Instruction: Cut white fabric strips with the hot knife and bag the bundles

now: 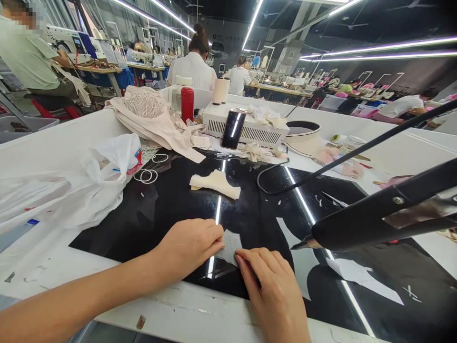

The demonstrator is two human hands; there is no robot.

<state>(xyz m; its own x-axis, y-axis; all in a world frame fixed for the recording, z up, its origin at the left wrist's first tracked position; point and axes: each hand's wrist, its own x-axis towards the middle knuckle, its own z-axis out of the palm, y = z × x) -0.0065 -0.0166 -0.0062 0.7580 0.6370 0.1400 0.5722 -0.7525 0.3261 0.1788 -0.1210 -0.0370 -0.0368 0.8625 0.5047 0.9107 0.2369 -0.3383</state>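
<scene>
I can make out no word, brand or number for certain. On the black board (171, 205) that I work over, near its right end, is a small white mark (412, 293) of crossed strokes, which I cannot read. The plastic bag (103, 162) at the board's left edge bears red and blue print, illegible to me. Far beyond the board, the dark wall (228, 28) carries a round emblem and a row of characters, too small to read.
</scene>
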